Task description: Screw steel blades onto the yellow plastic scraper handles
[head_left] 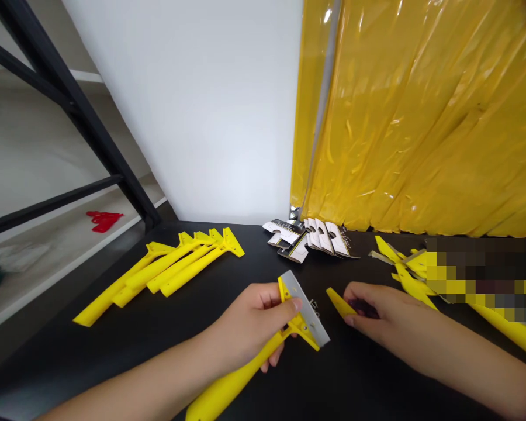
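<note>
My left hand [258, 318] is closed round the head of a yellow scraper [228, 383], its thumb pressing on the grey metal blade [305, 309]. The long handle slants down toward me. To the right, my right hand [377, 304] pinches a small flat yellow plate [339, 302]. Something dark shows inside that palm, but I cannot make out what it is. Between the hands, partly behind the blade, a few small screws [314, 304] lie on the black table [127, 362].
Several yellow scraper handles [188, 266] lie side by side at the left. Printed white cards [324, 237] are piled at the back. Loose yellow plates [409, 280] lie at the right, beside a blurred-out area. A yellow plastic curtain [421, 117] and a white panel [210, 105] stand behind.
</note>
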Motion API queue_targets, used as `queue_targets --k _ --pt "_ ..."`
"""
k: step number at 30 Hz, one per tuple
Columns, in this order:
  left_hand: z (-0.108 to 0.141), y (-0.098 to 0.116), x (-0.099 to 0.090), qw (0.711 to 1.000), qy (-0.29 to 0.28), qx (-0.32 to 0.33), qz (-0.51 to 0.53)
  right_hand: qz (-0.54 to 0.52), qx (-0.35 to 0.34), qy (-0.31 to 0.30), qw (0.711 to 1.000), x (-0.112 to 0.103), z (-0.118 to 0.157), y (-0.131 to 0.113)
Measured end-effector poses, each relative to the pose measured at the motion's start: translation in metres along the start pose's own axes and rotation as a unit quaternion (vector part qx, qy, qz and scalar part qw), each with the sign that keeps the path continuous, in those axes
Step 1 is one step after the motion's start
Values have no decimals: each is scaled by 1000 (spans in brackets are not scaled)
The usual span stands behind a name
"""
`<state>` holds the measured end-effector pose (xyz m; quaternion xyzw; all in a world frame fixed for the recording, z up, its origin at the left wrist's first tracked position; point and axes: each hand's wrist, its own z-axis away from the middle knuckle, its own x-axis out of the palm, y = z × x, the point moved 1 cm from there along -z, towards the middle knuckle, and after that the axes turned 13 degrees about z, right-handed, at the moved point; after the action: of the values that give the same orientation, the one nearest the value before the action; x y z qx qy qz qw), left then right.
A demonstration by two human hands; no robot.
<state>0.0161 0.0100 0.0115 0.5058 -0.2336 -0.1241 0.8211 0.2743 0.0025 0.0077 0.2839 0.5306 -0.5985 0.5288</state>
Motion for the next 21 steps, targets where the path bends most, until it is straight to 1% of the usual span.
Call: queue_targets --k 2,3,5,7,10,13,21 --pt "0 0 1 1000 1 -2 -1 -86 -23 12 996 -6 1 -4" --pt "1 0 1 1000 -1 -3 0 -145 -40 10 989 -9 3 -8" --pt "1 0 3 1000 -13 -5 4 -254 -76 -7 964 -11 6 -17" --pt "1 0 4 1000 -27 -9 10 -312 -100 -27 945 -8 8 -27" --pt "1 -1 5 999 -46 -17 20 -331 -105 -32 937 1 8 -38" --pt "0 -3 5 998 -56 -22 22 -348 -104 -42 931 7 7 -44" --pt "4 -4 9 999 -38 -23 7 -348 -110 -39 930 5 8 -47"
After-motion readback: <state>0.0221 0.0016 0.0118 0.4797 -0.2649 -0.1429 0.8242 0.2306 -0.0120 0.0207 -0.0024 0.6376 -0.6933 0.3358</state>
